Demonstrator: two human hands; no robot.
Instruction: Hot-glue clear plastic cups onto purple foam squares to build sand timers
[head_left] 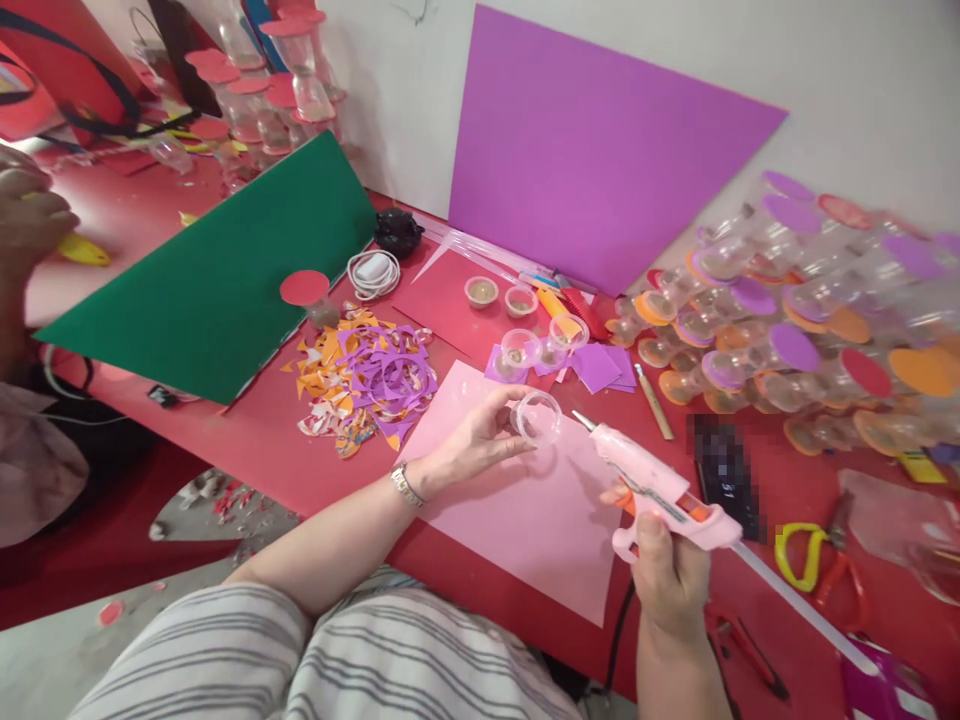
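My left hand (487, 435) pinches a clear plastic cup (538, 418) by its side, with the round rim turned toward the glue gun. In my right hand (667, 570) is a pink hot glue gun (645, 470), gripped by its handle. Its metal nozzle points at the cup, with a small gap between them. A long glue stick (806, 605) sticks out of the back of the gun. Below both hands lies a pink sheet (517, 530). Just beyond the cup, clear cups (520, 348) stand on purple paper squares (596, 367).
Many cup hourglasses with coloured discs (795, 300) are stacked at right. Paper scraps (375, 375) lie at left, before a green board (225, 280). A purple board (592, 140) leans on the wall. Scissors (802, 555), a phone (726, 475) and a wooden-handled tool (655, 402) lie at right. Another person's hand (34, 205) is far left.
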